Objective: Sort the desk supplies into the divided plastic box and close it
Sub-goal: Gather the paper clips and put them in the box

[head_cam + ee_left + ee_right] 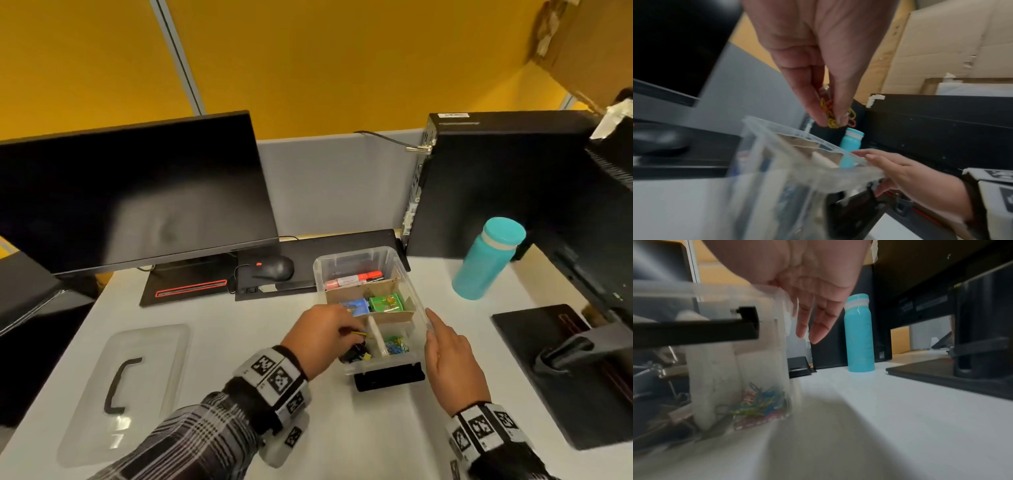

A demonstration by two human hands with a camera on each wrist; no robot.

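Left hand [818,68] pinches paper clips [830,113] above box [407,270]; right hand [448,353] flat alongside.

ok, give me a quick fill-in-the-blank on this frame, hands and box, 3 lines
1. The left hand pinches a bunch of coloured ____.
2. The right hand rests with straight fingers against the ____ side of the box.
3. The clear lid lies on the desk to the ____ of the box.

Missing words: paper clips; right; left
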